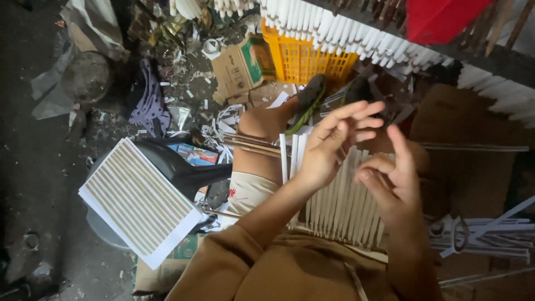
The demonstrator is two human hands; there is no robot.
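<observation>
The biggest thing under the hands is the bundle of white paper tubes lying across the person's lap, side by side like a mat, just below both palms. Neither hand is closed on anything that I can see. The left hand hangs over the upper end of the tubes with fingers spread and loosely curled, and the right hand is beside it, index finger up, thumb bent toward the palm. The two hands are near each other but apart. They look blurred, so a thin piece between the fingertips could be hidden, and I cannot tell.

With nothing pinning the row, I'd worry that the tubes could roll apart or slide off the lap toward the knee, since they only rest on the shorts. A few thin brown sticks lie across that leg to the left of the left hand, and a careless wrist could knock them onto the littered floor.

Further left of the grip, a flat sheet of finished striped rows sits tilted on the seat of a dark chair. It overhangs and looks as though it could tip off if bumped. Beyond the fingertips stands a yellow crate, with more white tubes ranged above it.
</observation>
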